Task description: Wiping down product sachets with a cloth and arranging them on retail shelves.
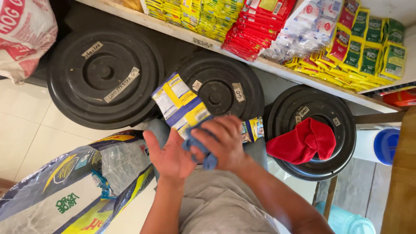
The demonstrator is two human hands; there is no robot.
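blue cloth under right hand wipes packets in left hand.

Pale floor tiles are showing at left, catching soft, even light. Three black round bin lids are sitting in a row beneath a white shelf, which is running diagonally across the top and carrying hanging strips of yellow, red and green sachets. A red cloth is lying on the rightmost lid. A printed sack is leaning at lower left.
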